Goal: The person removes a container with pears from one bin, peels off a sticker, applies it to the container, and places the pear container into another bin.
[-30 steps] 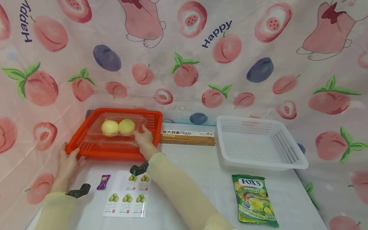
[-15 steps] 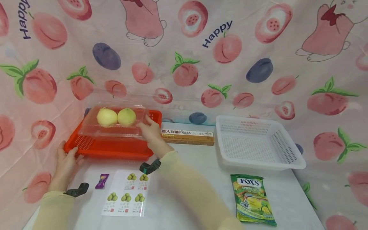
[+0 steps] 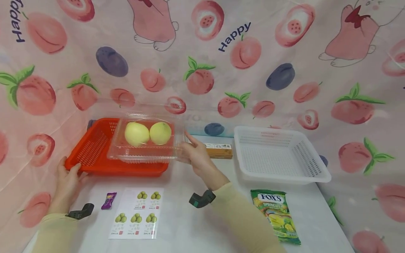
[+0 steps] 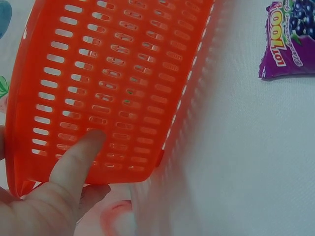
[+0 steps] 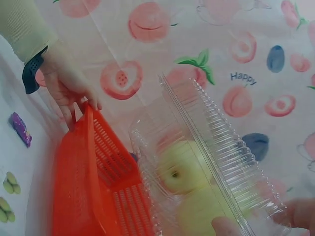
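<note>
My right hand grips the right end of a clear plastic clamshell box that holds two pale yellow-green round fruits. The box hangs over the right part of a red plastic basket and sticks out past its right side. In the right wrist view the box is tilted, with a thumb on its near edge. My left hand holds the near left corner of the basket's rim. In the left wrist view, the thumb lies against the basket's slotted wall.
A brown pasta box stands at the back, partly behind my right hand. To its right is a white plastic basket. A green FOX'S candy bag, a purple-wrapped candy and a sheet of fruit stickers lie in front.
My right hand has lifted the clamshell box from inside the red basket and carried it to the right. The left hand keeps its hold on the basket corner.
</note>
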`<action>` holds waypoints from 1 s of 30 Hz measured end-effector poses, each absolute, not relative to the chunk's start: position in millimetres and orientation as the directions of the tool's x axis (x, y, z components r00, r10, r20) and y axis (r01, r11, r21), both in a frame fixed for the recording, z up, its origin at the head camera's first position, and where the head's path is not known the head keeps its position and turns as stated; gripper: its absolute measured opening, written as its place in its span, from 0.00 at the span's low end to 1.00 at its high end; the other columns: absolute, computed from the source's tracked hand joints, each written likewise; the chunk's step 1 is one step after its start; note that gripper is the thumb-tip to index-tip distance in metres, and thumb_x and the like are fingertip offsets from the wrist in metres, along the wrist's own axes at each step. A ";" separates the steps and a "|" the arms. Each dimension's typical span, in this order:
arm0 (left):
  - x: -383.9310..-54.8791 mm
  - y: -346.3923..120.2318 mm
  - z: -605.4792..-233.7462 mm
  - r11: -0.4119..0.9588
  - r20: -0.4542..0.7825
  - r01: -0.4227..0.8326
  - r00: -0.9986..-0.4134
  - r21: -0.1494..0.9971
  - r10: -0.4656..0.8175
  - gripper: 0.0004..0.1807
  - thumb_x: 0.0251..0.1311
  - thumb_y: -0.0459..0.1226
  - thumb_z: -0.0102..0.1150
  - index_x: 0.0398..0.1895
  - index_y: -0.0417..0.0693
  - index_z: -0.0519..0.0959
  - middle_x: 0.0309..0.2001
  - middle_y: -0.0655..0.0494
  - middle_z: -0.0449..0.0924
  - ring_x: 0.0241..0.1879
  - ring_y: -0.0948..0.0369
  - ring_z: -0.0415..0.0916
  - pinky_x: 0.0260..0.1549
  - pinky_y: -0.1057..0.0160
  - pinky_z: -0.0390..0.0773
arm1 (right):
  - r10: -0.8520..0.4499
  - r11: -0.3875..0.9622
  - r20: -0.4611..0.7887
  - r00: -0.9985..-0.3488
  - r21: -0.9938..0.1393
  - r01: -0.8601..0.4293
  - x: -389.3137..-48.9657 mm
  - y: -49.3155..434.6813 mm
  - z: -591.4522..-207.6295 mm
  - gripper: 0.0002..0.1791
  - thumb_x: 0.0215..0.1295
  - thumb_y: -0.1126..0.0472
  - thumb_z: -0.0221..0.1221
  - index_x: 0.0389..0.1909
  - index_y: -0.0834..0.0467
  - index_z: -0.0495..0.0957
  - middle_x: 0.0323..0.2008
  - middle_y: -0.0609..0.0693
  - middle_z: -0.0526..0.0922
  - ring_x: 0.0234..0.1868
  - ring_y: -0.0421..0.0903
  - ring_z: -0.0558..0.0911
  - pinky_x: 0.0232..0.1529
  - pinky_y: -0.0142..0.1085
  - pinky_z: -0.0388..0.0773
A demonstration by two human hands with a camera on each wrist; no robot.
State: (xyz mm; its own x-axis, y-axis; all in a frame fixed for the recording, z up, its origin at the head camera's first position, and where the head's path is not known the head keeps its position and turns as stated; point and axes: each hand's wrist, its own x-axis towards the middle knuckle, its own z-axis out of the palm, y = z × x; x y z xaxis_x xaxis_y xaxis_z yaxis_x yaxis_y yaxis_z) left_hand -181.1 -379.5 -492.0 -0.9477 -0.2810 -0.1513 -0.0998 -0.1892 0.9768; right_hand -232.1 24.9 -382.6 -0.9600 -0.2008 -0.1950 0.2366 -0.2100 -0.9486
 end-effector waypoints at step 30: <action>-178.9 -377.3 -492.5 -0.184 -0.136 -0.090 -0.956 0.979 -0.260 0.43 0.76 0.47 0.40 0.73 0.72 0.18 0.77 0.59 0.21 0.74 0.49 0.38 0.55 0.60 0.62 | 0.041 -0.198 -0.348 -0.937 -0.922 0.334 -110.5 181.5 -452.4 0.35 0.68 0.60 0.60 0.74 0.47 0.60 0.68 0.60 0.66 0.59 0.58 0.75 0.49 0.47 0.80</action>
